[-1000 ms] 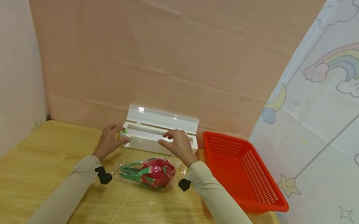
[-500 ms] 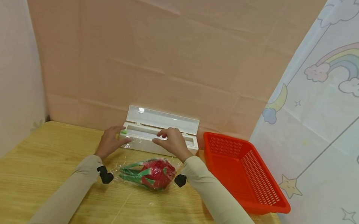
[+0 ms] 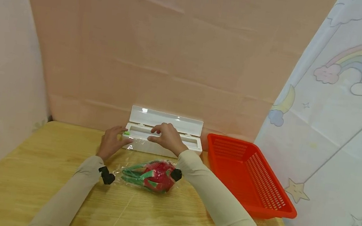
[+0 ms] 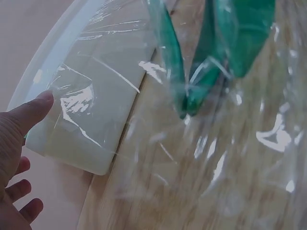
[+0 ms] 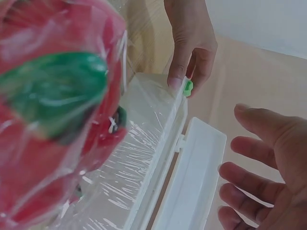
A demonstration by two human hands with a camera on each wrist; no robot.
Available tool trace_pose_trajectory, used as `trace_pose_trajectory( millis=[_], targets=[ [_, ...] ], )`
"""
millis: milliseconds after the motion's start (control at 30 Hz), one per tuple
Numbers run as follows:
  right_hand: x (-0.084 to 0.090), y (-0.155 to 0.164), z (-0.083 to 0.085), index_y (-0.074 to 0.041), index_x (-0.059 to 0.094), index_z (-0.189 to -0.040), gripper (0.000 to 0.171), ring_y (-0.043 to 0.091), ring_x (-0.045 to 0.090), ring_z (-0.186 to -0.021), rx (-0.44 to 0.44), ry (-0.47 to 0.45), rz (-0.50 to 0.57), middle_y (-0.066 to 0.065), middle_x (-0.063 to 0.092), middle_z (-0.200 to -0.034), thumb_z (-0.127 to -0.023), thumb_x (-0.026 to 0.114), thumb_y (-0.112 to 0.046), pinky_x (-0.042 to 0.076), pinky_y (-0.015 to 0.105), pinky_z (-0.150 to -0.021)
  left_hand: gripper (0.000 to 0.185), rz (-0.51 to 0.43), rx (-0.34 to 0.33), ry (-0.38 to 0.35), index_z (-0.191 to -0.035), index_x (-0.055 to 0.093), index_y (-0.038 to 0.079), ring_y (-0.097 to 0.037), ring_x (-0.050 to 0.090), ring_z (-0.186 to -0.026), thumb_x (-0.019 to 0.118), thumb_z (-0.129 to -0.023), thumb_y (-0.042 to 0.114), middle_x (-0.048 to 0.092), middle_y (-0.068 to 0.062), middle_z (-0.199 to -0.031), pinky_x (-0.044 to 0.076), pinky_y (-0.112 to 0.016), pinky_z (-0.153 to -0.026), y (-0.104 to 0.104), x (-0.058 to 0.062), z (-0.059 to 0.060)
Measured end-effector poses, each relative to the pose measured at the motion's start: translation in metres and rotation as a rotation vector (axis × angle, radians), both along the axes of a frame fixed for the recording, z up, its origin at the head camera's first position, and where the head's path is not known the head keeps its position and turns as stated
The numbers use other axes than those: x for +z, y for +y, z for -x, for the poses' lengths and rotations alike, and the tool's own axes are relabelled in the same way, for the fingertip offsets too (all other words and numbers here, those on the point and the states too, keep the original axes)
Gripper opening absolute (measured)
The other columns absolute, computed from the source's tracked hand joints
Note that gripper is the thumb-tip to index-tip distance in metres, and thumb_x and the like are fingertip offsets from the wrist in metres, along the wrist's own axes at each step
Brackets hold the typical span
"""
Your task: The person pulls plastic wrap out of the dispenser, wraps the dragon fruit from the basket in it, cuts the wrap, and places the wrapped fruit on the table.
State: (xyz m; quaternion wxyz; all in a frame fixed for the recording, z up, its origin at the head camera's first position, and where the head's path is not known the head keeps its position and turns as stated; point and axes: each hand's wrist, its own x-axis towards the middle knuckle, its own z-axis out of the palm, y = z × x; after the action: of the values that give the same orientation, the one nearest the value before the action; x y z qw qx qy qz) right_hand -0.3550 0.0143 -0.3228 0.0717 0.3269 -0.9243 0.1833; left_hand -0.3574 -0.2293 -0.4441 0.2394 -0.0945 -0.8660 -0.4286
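A dragon fruit, red with green scales, lies under clear cling film on the table. Behind it stands a white cling film dispenser, its lid raised. Film runs from the dispenser's front edge toward the fruit. My left hand grips the dispenser's left end, beside a small green slider; its thumb lies at the film-covered edge. My right hand is over the dispenser's middle, fingers loosely bent, holding nothing. In the right wrist view its fingers stand apart from the lid.
An orange-red perforated basket stands on the right of the wooden table. Behind the dispenser rises a peach backdrop. Printed white sheets hang at both sides. Black wrist pieces sit beneath the forearms.
My right hand has moved left along the dispenser, from its right half to its middle. The left hand stays at the left end. The fruit lies where it was.
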Motion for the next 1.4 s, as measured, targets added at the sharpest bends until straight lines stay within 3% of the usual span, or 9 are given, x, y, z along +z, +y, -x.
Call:
trace_pose_trajectory(
  millis=[167, 400, 667, 967, 1167, 1400],
  targets=[
    [-0.001, -0.008, 0.008, -0.009, 0.076, -0.112, 0.032, 0.021, 0.067, -0.094, 0.007, 0.000, -0.002, 0.008, 0.073, -0.105, -0.089, 0.077, -0.032, 0.055, 0.035, -0.076, 0.053, 0.004, 0.012, -0.024, -0.124, 0.065, -0.003, -0.055, 0.031, -0.137, 0.082, -0.085, 0.028, 0.041, -0.032, -0.148, 0.018, -0.076, -0.104, -0.002, -0.003, 0.007],
    [-0.009, -0.017, 0.015, -0.010, 0.077, -0.112, 0.033, 0.020, 0.067, -0.094, 0.016, -0.016, -0.004, 0.007, 0.073, -0.106, -0.089, 0.077, -0.033, 0.055, 0.033, -0.076, 0.052, 0.009, 0.034, -0.016, -0.119, 0.067, -0.004, -0.057, 0.029, -0.136, 0.084, -0.082, 0.030, 0.039, -0.033, -0.148, 0.018, -0.076, -0.104, -0.004, -0.009, 0.013],
    [-0.012, -0.033, 0.018, -0.010, 0.076, -0.112, 0.032, 0.020, 0.067, -0.094, 0.034, -0.036, 0.001, 0.006, 0.073, -0.108, -0.091, 0.076, -0.033, 0.055, 0.034, -0.078, 0.047, 0.000, 0.050, 0.001, -0.116, 0.068, -0.001, -0.054, 0.031, -0.136, 0.084, -0.082, 0.027, 0.041, -0.032, -0.147, 0.020, -0.074, -0.105, -0.011, -0.012, 0.007],
    [0.002, -0.054, 0.015, -0.014, 0.077, -0.107, 0.025, 0.017, 0.066, -0.095, 0.039, -0.093, -0.182, 0.004, 0.072, -0.107, -0.091, 0.075, -0.033, 0.054, 0.032, -0.078, 0.043, -0.002, 0.047, -0.008, -0.116, 0.067, 0.002, -0.052, 0.028, -0.138, 0.083, -0.084, 0.026, 0.041, -0.029, -0.148, 0.019, -0.073, -0.106, -0.013, -0.013, 0.002],
    [-0.002, -0.061, 0.021, -0.015, 0.077, -0.109, 0.024, 0.015, 0.065, -0.096, 0.016, -0.149, -0.172, 0.003, 0.072, -0.109, -0.092, 0.074, -0.032, 0.053, 0.030, -0.078, 0.044, 0.039, 0.039, -0.003, -0.116, 0.068, 0.004, -0.052, 0.027, -0.139, 0.083, -0.083, 0.028, 0.040, -0.028, -0.149, 0.022, -0.074, -0.104, -0.009, -0.015, 0.005],
    [-0.003, -0.080, 0.030, -0.015, 0.077, -0.107, 0.021, 0.015, 0.065, -0.090, 0.036, -0.134, -0.143, 0.002, 0.072, -0.104, -0.091, 0.075, -0.028, 0.053, 0.029, -0.072, 0.043, 0.023, 0.051, 0.039, -0.114, 0.066, 0.002, -0.053, 0.027, -0.138, 0.084, -0.082, 0.023, 0.042, -0.030, -0.146, 0.022, -0.076, -0.102, -0.012, -0.014, 0.002]
  ],
)
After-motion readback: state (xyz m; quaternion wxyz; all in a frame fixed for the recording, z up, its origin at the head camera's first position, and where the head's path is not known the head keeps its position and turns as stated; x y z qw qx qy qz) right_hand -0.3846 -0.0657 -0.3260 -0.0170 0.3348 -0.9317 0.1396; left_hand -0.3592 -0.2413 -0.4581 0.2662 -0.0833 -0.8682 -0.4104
